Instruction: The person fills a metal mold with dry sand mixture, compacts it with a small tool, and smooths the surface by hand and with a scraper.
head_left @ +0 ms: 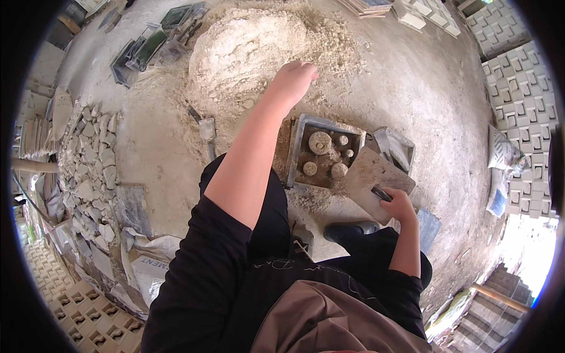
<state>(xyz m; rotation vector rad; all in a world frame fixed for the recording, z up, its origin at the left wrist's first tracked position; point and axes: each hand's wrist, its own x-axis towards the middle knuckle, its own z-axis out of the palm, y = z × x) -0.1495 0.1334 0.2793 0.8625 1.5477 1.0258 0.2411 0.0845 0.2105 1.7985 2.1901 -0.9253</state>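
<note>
My left hand (pixel 299 81) is stretched forward over the near right side of a heap of pale powder (pixel 247 47). Its fingers are curled closed, and whatever they may hold is hidden. In my right hand (pixel 401 207) is the dark handle of a flat, dusty square plate (pixel 376 176), gripped and tilted. The plate's far left edge reaches the right side of a grey rectangular mould box (pixel 299 132). Inside that box stand one large round knob (pixel 320 142) and several smaller ones, all coated in powder.
A second mould frame (pixel 406 147) lies behind the plate. Near my left knee is a small scraper-like tool (pixel 207 129). Broken slabs (pixel 88 170) are piled at left, other frames (pixel 150 47) lie far left, and pale blocks (pixel 518 94) are stacked at right.
</note>
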